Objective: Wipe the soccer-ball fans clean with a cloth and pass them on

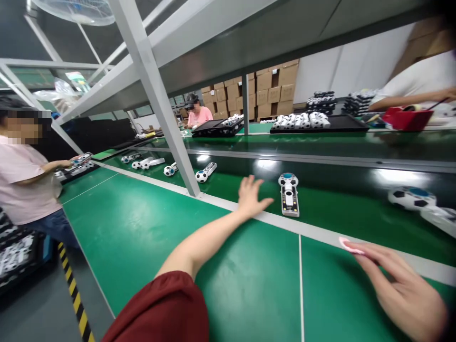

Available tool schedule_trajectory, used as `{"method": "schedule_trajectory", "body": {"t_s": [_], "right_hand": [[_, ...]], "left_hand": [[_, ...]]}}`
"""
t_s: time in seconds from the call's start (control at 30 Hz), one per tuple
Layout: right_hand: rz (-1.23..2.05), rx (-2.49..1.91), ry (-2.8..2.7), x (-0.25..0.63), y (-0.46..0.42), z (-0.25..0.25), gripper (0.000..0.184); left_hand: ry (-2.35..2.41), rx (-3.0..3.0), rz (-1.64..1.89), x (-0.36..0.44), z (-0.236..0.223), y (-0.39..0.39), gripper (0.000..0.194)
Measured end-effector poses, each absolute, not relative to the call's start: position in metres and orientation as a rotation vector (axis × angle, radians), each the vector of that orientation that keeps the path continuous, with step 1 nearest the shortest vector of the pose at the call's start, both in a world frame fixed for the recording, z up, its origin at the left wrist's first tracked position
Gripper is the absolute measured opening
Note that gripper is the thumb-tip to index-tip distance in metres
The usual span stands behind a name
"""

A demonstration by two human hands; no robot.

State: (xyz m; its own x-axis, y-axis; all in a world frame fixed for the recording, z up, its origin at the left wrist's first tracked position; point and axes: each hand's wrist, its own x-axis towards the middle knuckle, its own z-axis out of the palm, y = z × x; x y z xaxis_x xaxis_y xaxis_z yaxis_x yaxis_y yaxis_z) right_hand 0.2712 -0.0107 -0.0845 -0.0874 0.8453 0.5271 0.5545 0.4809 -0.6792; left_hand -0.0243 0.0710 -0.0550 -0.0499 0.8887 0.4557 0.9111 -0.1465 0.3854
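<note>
My left hand [250, 195] is stretched out over the edge of the green belt, fingers spread and holding nothing. Just right of it lies a white device with an open casing [289, 195], its dark circuit board and round football-patterned end showing. Between thumb and fingertips, my right hand [406, 285] pinches a small pinkish-white pad [351, 247], which may be cloth or foam. Beyond that hand, a blurred football-patterned device [413, 197] lies on the belt at the right. Another such device [205, 173] rests to the left of my left hand.
A slanting grey metal post [160, 95] rises from the belt's edge. More football-patterned devices [146, 163] lie farther left along the belt. Across it stand black trays [349, 124] and a red bin [408, 118]. Co-workers are at the left, the far side and the upper right.
</note>
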Motion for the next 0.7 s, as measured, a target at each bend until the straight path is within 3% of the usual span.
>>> {"method": "schedule_trajectory", "body": {"t_s": [0.13, 0.3, 0.53, 0.7], "right_hand": [[0.412, -1.234, -1.797, 0.262, -0.021, -0.071, 0.036], [0.403, -1.188, -1.779, 0.258, -0.019, -0.070, 0.032], [0.397, -1.112, -1.760, 0.253, -0.024, -0.060, 0.021], [0.398, -1.094, -1.740, 0.253, -0.026, -0.058, 0.018]], "left_hand": [[-2.539, -1.399, -1.044, -0.113, -0.031, 0.085, 0.083], [-2.655, -1.210, -1.157, -0.172, -0.018, 0.101, 0.090], [-2.674, -1.302, -1.300, -0.165, -0.015, 0.112, 0.057], [-2.556, -1.651, -1.219, -0.121, -0.023, 0.070, 0.054]]}}
